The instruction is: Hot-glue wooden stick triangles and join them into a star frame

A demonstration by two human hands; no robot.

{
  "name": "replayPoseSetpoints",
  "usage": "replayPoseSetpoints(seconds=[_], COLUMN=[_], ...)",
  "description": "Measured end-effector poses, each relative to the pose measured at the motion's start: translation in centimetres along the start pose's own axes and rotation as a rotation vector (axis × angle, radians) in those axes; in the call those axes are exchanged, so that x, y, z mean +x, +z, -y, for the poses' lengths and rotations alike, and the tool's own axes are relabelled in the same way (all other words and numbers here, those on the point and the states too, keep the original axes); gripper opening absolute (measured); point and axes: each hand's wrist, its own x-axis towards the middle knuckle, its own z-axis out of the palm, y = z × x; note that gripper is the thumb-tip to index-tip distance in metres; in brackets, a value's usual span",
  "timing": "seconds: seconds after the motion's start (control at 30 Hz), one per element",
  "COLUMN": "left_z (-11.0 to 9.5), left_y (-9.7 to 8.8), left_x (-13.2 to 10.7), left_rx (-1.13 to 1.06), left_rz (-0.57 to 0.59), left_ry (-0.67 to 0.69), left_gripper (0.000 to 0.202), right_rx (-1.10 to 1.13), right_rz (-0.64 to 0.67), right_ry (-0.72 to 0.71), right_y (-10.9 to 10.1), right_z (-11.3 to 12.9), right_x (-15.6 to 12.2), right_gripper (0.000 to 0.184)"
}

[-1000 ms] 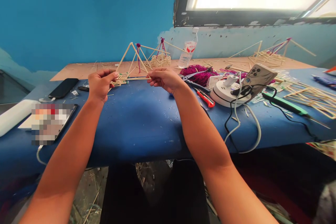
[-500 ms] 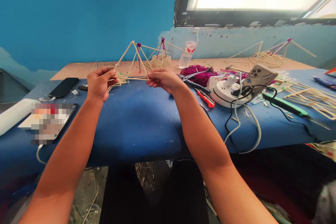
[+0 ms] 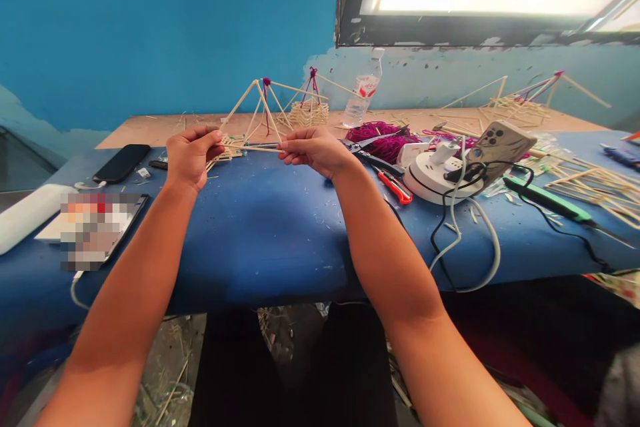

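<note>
A thin pale stick is held level above the blue table. My left hand pinches its left end and my right hand pinches its right end. Both hands have their fingers closed. Just behind the stick stands a stick pyramid tied at the top with purple yarn. A small stack of short sticks lies beside my left hand.
A black phone and a tablet lie at the left. Scissors, a red cutter, purple yarn, a white power hub with cables, a propped phone, a water bottle and loose sticks fill the right.
Both hands have lifted the stick slightly and kept their pinch on it. The view has shifted a little to the left.
</note>
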Motion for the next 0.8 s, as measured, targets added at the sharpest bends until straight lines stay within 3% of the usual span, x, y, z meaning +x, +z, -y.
replayPoseSetpoints(seconds=[0.23, 0.8], left_z=[-0.11, -0.11], left_y=[0.06, -0.1], left_x=[-0.04, 0.17], left_rx=[-0.033, -0.015], left_rz=[0.003, -0.002], left_ry=[-0.006, -0.025], left_gripper=[0.011, 0.014], right_rx=[0.027, 0.038], right_rz=[-0.013, -0.004], right_ry=[0.017, -0.006], right_y=[0.26, 0.2], right_z=[0.27, 0.06], right_x=[-0.22, 0.0], right_gripper=[0.018, 0.017])
